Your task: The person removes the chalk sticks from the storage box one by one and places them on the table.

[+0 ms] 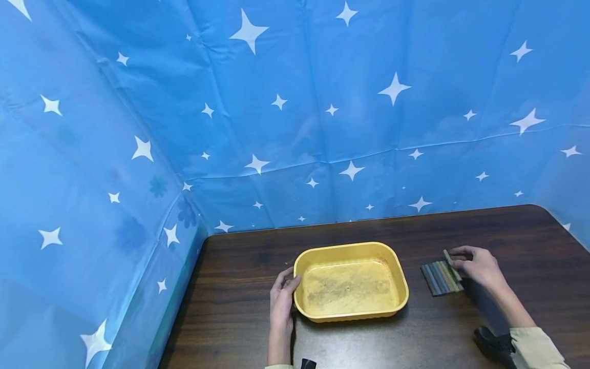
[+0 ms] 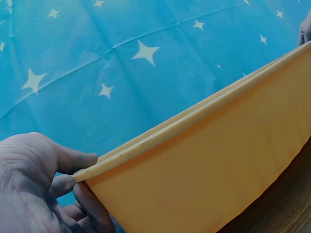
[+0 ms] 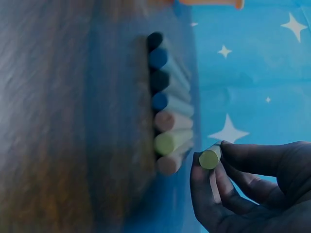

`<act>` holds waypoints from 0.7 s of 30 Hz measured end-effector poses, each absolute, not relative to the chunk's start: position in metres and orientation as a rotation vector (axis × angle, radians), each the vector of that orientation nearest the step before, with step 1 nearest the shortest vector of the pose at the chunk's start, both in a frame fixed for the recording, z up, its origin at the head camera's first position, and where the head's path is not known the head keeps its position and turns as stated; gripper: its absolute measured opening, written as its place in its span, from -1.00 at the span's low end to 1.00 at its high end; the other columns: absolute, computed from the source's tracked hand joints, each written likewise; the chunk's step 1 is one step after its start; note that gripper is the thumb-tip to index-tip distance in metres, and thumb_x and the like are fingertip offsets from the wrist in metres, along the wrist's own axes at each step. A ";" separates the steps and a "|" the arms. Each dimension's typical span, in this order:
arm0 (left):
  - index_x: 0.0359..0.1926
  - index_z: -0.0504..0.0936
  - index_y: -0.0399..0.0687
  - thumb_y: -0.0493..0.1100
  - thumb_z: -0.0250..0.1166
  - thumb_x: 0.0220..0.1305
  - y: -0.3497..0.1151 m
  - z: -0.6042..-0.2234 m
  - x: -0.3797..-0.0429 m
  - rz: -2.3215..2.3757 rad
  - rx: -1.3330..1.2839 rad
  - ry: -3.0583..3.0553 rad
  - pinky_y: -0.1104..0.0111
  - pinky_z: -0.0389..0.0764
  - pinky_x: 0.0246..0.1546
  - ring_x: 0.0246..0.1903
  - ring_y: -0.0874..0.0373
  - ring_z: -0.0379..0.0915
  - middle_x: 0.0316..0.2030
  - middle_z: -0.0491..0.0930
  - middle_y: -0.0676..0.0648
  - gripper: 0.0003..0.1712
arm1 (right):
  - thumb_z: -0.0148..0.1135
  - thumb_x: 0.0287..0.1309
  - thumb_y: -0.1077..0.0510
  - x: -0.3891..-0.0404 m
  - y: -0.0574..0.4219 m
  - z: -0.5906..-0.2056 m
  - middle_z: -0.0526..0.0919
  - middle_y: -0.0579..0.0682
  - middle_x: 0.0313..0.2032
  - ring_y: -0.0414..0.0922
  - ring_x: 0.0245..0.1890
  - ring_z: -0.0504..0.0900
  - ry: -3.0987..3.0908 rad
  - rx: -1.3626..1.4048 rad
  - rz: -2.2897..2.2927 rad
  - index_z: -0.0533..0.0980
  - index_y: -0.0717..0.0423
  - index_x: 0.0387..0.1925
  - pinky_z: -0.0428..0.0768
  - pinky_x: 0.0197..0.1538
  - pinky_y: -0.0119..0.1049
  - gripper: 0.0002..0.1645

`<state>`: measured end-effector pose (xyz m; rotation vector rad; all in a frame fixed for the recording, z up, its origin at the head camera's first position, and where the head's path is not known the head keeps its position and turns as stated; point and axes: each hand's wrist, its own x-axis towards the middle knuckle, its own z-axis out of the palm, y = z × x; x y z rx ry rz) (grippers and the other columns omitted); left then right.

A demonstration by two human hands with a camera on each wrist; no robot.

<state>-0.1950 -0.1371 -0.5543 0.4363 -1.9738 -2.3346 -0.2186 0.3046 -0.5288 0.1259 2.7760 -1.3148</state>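
My left hand (image 1: 281, 301) grips the left end of a yellow plastic basin (image 1: 352, 316). In the left wrist view the thumb lies over the rim and the fingers curl beneath it. To the right of the basin, my right hand (image 1: 481, 265) pinches a yellow-green chalk stick (image 3: 210, 159) between thumb and fingers. This stick is at the right end of a row of chalk sticks (image 1: 438, 279), which lie side by side on the table. The right wrist view shows their round ends in dark, blue, pinkish and yellow-green tones.
Both hands work over a dark wood-grain table (image 1: 239, 287). Its far edge meets a blue sheet with white stars (image 1: 322, 128), which also hangs along the left side. Inside the basin the floor shows greyish smudges. Dark straps sit at both wrists.
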 end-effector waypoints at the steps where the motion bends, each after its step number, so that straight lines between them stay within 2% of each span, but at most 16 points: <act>1: 0.28 0.52 -0.35 -0.23 0.28 0.42 -0.137 -0.555 -0.195 -2.331 0.437 -1.977 0.36 0.64 -0.42 -0.37 0.11 0.60 -0.24 0.63 -0.16 -0.52 | 0.19 0.40 0.29 -0.218 0.306 -0.530 0.54 0.57 0.01 0.17 -0.22 0.64 2.789 0.130 -1.296 0.46 0.58 0.16 0.60 -0.31 -0.11 -0.56; 3: 0.28 0.53 -0.34 -0.23 0.28 0.42 -0.137 -0.555 -0.196 -2.327 0.441 -1.984 0.36 0.64 -0.41 -0.36 0.10 0.60 -0.23 0.63 -0.17 -0.53 | 0.20 0.39 0.29 -0.217 0.309 -0.533 0.56 0.55 -0.03 0.14 -0.25 0.60 2.814 0.135 -1.257 0.48 0.58 0.14 0.52 -0.33 -0.14 -0.57; 9: 0.29 0.50 -0.36 -0.22 0.28 0.43 -0.138 -0.555 -0.197 -2.324 0.432 -1.989 0.35 0.63 -0.41 -0.36 0.11 0.59 -0.25 0.63 -0.13 -0.51 | 0.24 0.35 0.30 -0.214 0.312 -0.539 0.63 0.49 -0.11 0.07 -0.31 0.58 2.844 0.126 -1.199 0.52 0.57 0.07 0.46 -0.34 -0.16 -0.61; 14: 0.29 0.50 -0.37 -0.23 0.27 0.44 -0.139 -0.556 -0.198 -2.316 0.427 -1.987 0.36 0.62 -0.41 -0.36 0.12 0.58 -0.26 0.61 -0.11 -0.52 | 0.30 0.30 0.30 -0.214 0.310 -0.540 0.71 0.35 -0.28 0.00 -0.39 0.56 2.888 0.091 -1.145 0.55 0.57 0.00 0.44 -0.38 -0.17 -0.63; 21: 0.28 0.51 -0.37 -0.23 0.27 0.44 -0.138 -0.556 -0.200 -2.311 0.427 -1.989 0.36 0.62 -0.39 -0.36 0.12 0.58 -0.26 0.62 -0.12 -0.52 | 0.18 0.37 0.33 -0.213 0.308 -0.540 0.66 0.30 -0.32 -0.05 -0.47 0.43 2.961 0.053 -1.103 0.57 0.56 -0.04 0.36 -0.41 -0.17 -0.71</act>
